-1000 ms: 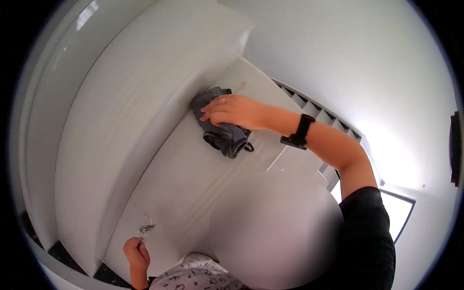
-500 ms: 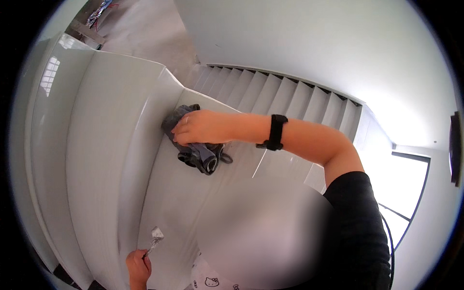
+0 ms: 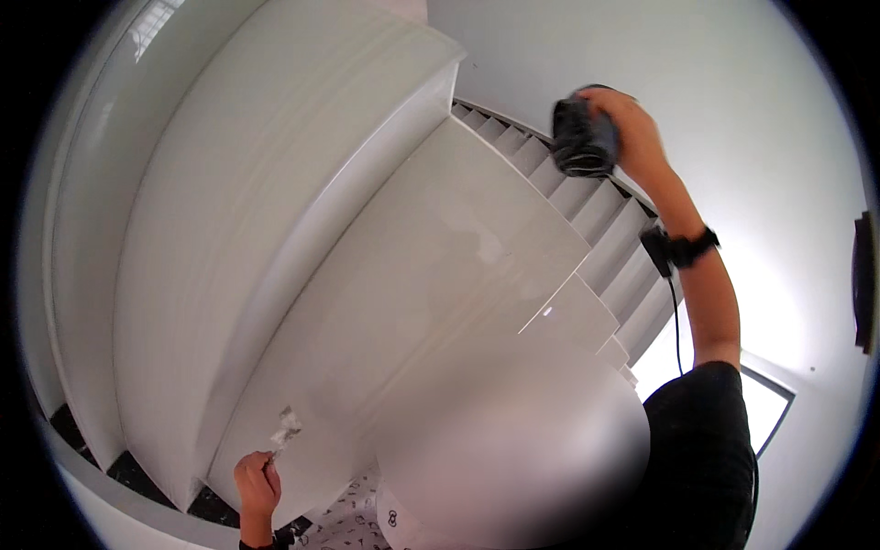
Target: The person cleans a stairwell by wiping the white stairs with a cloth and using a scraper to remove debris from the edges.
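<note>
My right hand (image 3: 632, 133) is raised at the upper right, its fingers closed round a bunched dark grey cloth (image 3: 577, 145). The cloth is in the air, apart from the pale stone step (image 3: 394, 247), and is slightly blurred. Low on the left, my left hand (image 3: 258, 486) grips a small flat-bladed scraper (image 3: 287, 423). Its whitish, blotched blade points up and away from me, over the near part of the same step. Most of the scraper's handle is hidden in my fingers.
A higher step (image 3: 247, 137) rises on the left. Beyond the raised cloth, a flight of stairs (image 3: 587, 206) goes down along a white wall (image 3: 733, 119). A black cable (image 3: 679, 330) hangs from the band on my right wrist. A bright window stands at the lower right.
My right hand has lifted the cloth off the step and swung it up and to the right. My left hand still holds the scraper in nearly the same place. The view has turned.
</note>
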Motion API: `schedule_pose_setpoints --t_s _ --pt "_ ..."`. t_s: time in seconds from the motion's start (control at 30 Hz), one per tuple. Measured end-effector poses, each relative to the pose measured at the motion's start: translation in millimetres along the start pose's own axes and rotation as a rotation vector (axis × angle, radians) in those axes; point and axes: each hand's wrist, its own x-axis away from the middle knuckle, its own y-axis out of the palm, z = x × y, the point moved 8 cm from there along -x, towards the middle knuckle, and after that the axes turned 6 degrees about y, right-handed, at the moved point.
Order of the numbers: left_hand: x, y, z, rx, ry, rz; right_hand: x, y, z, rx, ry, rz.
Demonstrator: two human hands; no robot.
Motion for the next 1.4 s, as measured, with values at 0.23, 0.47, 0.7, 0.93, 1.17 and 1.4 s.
schedule_pose_setpoints --t_s 0.23,0.47,0.7,0.93,1.17,1.4 --pt "-10.8 3.5 2.7 0.151 -0.104 0.162 23.4 -19.4 -111.2 -0.072 -0.231 -0.151" --pt "-23.7 23.6 -0.5 0.334 -0.125 0.073 80.0 46.2 -269.5 -0.396 -0.740 -0.223" --pt "-45.4 -3.4 13.5 0.288 0.058 0.226 110.6 67.5 -280.9 -0.420 -0.768 -0.300" --pt "-37.6 65.6 -13.6 0.423 0.033 0.284 113.9 53.2 -110.9 -0.057 -0.357 -0.240" --pt "-50.5 61.7 -6.9 0.351 0.132 0.350 114.7 4.3 -1.0 0.323 0.001 -0.249" --pt "-69.8 74.3 -8.0 0.554 0.112 0.427 67.7 -6.3 -130.3 -0.001 -0.180 -0.113"
